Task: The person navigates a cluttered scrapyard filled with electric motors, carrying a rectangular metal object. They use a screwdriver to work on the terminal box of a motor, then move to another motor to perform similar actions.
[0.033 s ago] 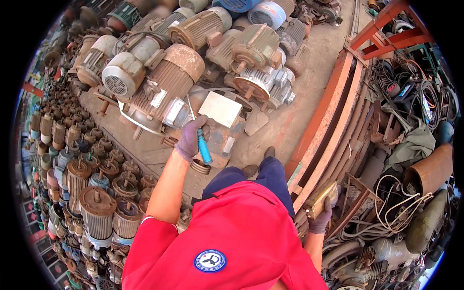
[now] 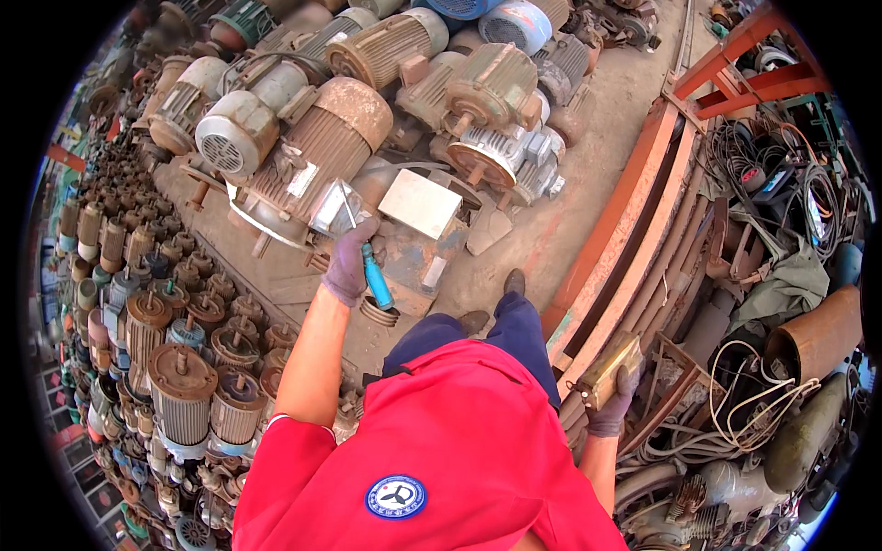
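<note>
My left hand (image 2: 349, 262), in a purple glove, grips a screwdriver with a blue handle (image 2: 378, 286), its thin shaft pointing up toward a rusty ribbed motor (image 2: 322, 138) and the silver box (image 2: 333, 211) on its side. Just right of the shaft, a cream flat rectangular plate (image 2: 419, 204) lies on a worn metal base (image 2: 418, 262). Low at the right, my right hand (image 2: 614, 399), also gloved, holds a yellowish, brass-coloured rectangular block (image 2: 608, 365), its fingers curled round the block's right side.
Large old motors (image 2: 487, 92) are heaped ahead of me. Dense rows of smaller motors (image 2: 182, 399) stand at left. A rusty red steel beam (image 2: 616, 230) runs along my right, with coiled cables (image 2: 799, 193), a green cloth (image 2: 776, 294) and scrap beyond. My feet stand on dusty ground (image 2: 542, 257).
My left hand and the screwdriver have shifted slightly left and up. My right hand and the block have risen a little. The motors sit marginally differently in view.
</note>
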`<move>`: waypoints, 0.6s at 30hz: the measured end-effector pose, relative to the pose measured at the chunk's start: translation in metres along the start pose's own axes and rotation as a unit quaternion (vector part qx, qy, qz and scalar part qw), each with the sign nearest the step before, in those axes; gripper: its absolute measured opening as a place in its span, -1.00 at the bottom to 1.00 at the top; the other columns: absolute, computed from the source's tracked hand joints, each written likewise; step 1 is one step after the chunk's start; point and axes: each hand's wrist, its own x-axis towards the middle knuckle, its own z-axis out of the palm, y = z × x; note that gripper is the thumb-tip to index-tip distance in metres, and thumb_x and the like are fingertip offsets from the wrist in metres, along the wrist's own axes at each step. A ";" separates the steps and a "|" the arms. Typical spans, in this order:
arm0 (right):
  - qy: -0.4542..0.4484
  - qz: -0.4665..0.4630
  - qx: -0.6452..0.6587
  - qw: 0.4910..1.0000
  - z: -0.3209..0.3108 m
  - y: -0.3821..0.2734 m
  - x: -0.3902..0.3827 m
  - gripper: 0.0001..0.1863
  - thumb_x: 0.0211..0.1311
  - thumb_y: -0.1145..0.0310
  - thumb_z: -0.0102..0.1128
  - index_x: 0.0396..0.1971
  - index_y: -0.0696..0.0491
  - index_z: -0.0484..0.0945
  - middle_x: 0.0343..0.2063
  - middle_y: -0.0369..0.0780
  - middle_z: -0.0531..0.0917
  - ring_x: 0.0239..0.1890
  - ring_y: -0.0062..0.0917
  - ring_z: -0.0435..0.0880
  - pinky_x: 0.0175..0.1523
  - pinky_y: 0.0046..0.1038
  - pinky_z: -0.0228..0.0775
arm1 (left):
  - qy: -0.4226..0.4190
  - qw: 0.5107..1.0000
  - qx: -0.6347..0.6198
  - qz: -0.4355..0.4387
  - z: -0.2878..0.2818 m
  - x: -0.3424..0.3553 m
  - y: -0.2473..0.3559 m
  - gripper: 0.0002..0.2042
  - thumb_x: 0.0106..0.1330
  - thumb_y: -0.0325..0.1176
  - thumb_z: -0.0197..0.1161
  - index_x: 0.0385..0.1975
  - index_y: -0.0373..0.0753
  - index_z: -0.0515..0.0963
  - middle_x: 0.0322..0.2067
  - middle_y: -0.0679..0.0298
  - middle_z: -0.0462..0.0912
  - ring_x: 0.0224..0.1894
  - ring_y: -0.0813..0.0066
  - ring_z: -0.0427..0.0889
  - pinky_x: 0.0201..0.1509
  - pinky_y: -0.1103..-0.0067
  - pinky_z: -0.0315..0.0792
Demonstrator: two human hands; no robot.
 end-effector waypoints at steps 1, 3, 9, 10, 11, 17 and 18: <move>-0.030 -0.008 -0.048 0.998 0.013 -0.011 0.021 -0.50 0.52 0.10 0.13 0.26 0.12 0.45 0.06 -0.12 0.67 0.04 -0.21 0.70 0.04 -0.12 0.64 | 0.053 0.998 -0.022 0.012 -0.014 -0.006 -0.005 -0.68 0.50 -0.11 0.13 -0.22 -0.29 0.59 -0.62 0.50 0.35 -0.56 0.63 0.34 -0.49 0.63 0.20; -0.053 0.080 0.014 0.995 -0.007 -0.025 0.080 -0.50 0.53 0.12 0.11 0.28 0.13 0.45 0.08 -0.11 0.66 0.06 -0.20 0.69 0.16 -0.08 0.57 | 0.105 0.993 -0.039 0.043 -0.030 -0.020 -0.010 -0.70 0.50 -0.11 0.13 -0.22 -0.24 0.59 -0.62 0.49 0.35 -0.56 0.62 0.35 -0.50 0.63 0.21; -0.092 0.133 0.007 0.987 0.057 -0.089 0.164 -0.52 0.54 0.16 0.09 0.28 0.14 0.44 0.03 -0.10 0.69 0.02 -0.21 0.72 0.12 -0.10 0.63 | 0.200 0.965 -0.158 0.064 -0.008 -0.044 -0.029 -0.73 0.49 -0.12 0.16 -0.23 -0.22 0.60 -0.64 0.45 0.34 -0.59 0.54 0.34 -0.50 0.57 0.24; -0.127 0.137 -0.003 0.982 0.058 -0.105 0.178 -0.52 0.55 0.18 0.08 0.30 0.15 0.42 0.05 -0.08 0.68 0.03 -0.20 0.72 0.15 -0.08 0.63 | 0.190 0.964 -0.173 0.072 -0.015 -0.041 -0.034 -0.71 0.50 -0.12 0.15 -0.21 -0.24 0.60 -0.63 0.45 0.33 -0.58 0.53 0.34 -0.49 0.56 0.25; -0.148 0.142 -0.003 0.979 0.053 -0.126 0.195 -0.52 0.55 0.19 0.08 0.31 0.14 0.42 0.06 -0.06 0.67 0.02 -0.19 0.73 0.16 -0.09 0.63 | 0.180 0.962 -0.193 0.065 0.003 -0.036 -0.030 -0.70 0.52 -0.13 0.11 -0.19 -0.27 0.59 -0.62 0.45 0.33 -0.57 0.54 0.34 -0.48 0.56 0.25; -0.223 0.044 0.023 0.973 0.122 -0.258 0.275 -0.54 0.56 0.21 0.10 0.28 0.17 0.45 0.10 -0.10 0.68 0.06 -0.22 0.73 0.21 -0.06 0.59 | 0.076 0.957 -0.252 0.126 -0.035 -0.054 -0.023 -0.69 0.62 -0.07 0.00 -0.20 -0.18 0.52 -0.56 0.47 0.28 -0.57 0.62 0.18 -0.48 0.60 0.16; -0.244 0.027 0.025 0.969 0.142 -0.277 0.278 -0.53 0.55 0.19 0.11 0.27 0.18 0.47 0.09 -0.09 0.69 0.08 -0.22 0.72 0.22 -0.06 0.58 | 0.112 0.958 -0.237 0.113 -0.024 -0.048 -0.015 -0.70 0.62 -0.07 0.01 -0.23 -0.16 0.51 -0.58 0.49 0.27 -0.58 0.63 0.18 -0.50 0.62 0.14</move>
